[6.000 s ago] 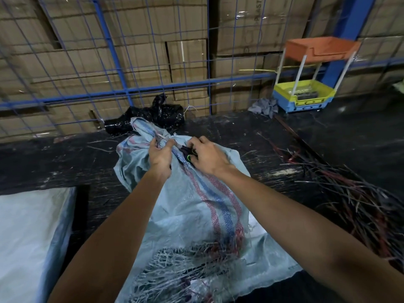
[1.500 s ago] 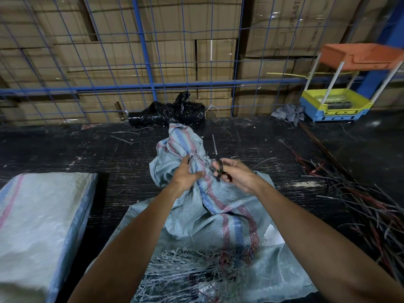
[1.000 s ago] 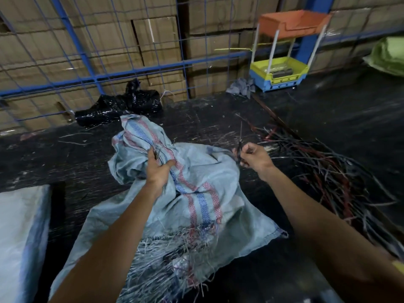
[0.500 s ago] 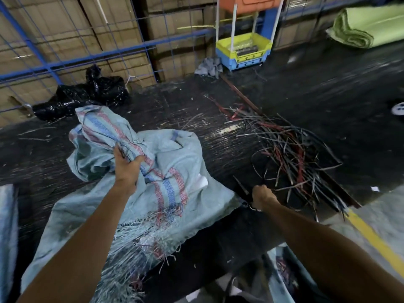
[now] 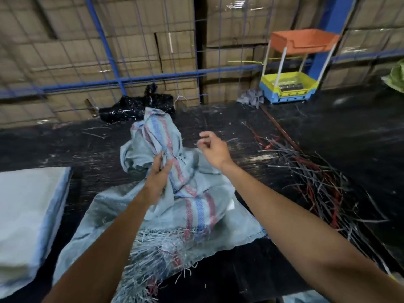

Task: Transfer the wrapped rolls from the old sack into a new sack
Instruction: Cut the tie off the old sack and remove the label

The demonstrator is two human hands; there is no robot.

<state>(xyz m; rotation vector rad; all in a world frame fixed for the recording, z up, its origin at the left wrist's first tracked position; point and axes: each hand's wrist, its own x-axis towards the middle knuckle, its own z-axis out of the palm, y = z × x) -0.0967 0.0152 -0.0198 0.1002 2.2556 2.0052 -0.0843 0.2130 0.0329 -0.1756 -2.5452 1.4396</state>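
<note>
The old woven sack (image 5: 192, 206), pale blue-grey with red and blue stripes and a frayed near edge, lies on the black table (image 5: 65, 149). My left hand (image 5: 158, 174) grips the bunched cloth just below the sack's neck. My right hand (image 5: 213, 148) hovers above the sack to the right of the neck, its fingers loosely curled and holding nothing. No wrapped rolls are visible; the sack's contents are hidden. A stack of folded white sacks (image 5: 26, 224) sits at the left.
A tangle of cut plastic straps (image 5: 317, 182) covers the table's right side. A black plastic bag (image 5: 135, 106) and a grey rag (image 5: 251, 98) lie at the back by a blue wire fence (image 5: 153, 77). A coloured tray rack (image 5: 293, 84) stands back right.
My right hand went down to the table's right front edge with the scissors and has come back up over the sack with nothing in it. My left hand kept its grip on the sack's neck.
</note>
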